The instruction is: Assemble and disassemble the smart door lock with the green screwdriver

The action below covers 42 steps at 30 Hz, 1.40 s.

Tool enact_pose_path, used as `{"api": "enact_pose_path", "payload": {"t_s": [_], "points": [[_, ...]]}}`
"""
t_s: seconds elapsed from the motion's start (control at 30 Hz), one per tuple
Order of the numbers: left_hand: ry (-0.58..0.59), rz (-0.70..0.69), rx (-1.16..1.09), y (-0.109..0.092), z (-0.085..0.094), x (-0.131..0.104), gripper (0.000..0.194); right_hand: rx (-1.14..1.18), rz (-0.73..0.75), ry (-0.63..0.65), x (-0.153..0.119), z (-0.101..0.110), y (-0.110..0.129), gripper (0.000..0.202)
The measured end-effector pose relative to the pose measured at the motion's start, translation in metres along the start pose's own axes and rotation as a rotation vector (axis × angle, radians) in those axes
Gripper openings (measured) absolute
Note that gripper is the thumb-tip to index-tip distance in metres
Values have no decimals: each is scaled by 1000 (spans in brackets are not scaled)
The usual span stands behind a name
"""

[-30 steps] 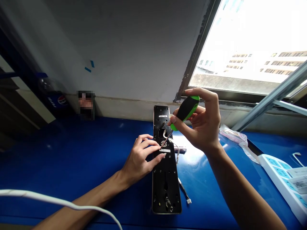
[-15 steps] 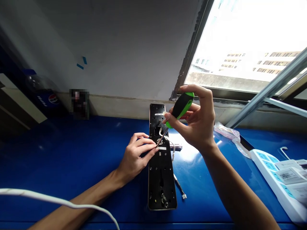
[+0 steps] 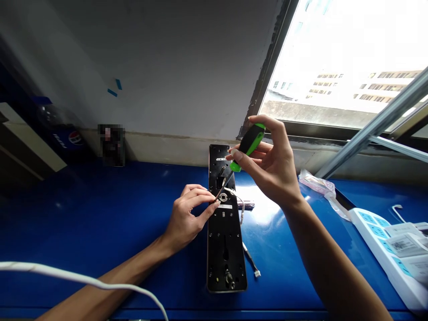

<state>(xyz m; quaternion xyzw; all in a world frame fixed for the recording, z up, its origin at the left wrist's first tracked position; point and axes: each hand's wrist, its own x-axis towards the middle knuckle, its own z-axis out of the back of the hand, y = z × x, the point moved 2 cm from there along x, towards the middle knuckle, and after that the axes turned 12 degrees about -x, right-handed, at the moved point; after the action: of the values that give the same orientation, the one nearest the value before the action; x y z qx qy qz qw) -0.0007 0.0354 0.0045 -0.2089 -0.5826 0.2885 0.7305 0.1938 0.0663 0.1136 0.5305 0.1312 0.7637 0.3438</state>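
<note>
Far left: bottle with a blue label (image 3: 68, 136), against the wall; pixelated patch just right of it, content unreadable. Two blue tape bits (image 3: 118, 84) on the wall above. White cable (image 3: 80, 279) crosses the near left, over the left forearm.

Left hand (image 3: 190, 211): at the left edge of the black panel, thumb and forefinger drawn close together by the screwdriver tip; can't tell if they grip the tip or something small under it. Black panel (image 3: 226, 245): middle of the blue worktop (image 3: 133, 214), long side running near to far, holes and screws on its face, pale label strip, metal posts toward the near and far ends.

Screwdriver (image 3: 251, 141): green-and-black handle, tilted, tip down at panel's left edge, beside the round fitting (image 3: 223, 197). Right hand (image 3: 270, 167): above panel's right side, fingers clamped around the screwdriver handle.

Right of panel: white wire (image 3: 243, 209), dark lead with white plug (image 3: 257, 273) on worktop. Farther right: clear plastic packet (image 3: 317, 182), then white power strip (image 3: 363, 223).
</note>
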Motion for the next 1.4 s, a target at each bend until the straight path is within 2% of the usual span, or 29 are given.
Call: {"api": "enact_pose_path", "payload": {"t_s": [0.07, 0.13, 0.3, 0.43, 0.73, 0.9, 1.0, 1.1, 1.17, 1.3, 1.4], "points": [[9, 1, 7, 0, 0, 0, 3, 13, 11, 94, -1, 0, 1, 72], [21, 0, 30, 0, 0, -1, 5, 20, 58, 120, -2, -2, 3, 79], [94, 41, 104, 1, 1, -1, 21, -46, 199, 49, -3, -8, 12, 72], [122, 99, 146, 2, 1, -2, 30, -126, 265, 47, -4, -10, 17, 65], [176, 148, 189, 8, -1, -6, 30, -195, 327, 68, -8, -16, 17, 66], [151, 194, 245, 11, -1, -9, 31, -242, 403, 42, -8, -16, 14, 70], [152, 239, 231, 12, 0, -10, 35, -221, 359, 77, -6, -12, 15, 60], [162, 281, 174, 11, 0, -10, 37, -55, 251, 135, -4, -8, 17, 48], [165, 315, 137, 12, -1, -10, 38, 7, 238, 93, -4, -5, 17, 44], [182, 371, 95, 13, -1, -10, 43, -108, 277, -73, -3, 0, 17, 36], [187, 374, 62, 14, -2, -10, 42, -114, 259, -5, -2, -1, 17, 36]]}}
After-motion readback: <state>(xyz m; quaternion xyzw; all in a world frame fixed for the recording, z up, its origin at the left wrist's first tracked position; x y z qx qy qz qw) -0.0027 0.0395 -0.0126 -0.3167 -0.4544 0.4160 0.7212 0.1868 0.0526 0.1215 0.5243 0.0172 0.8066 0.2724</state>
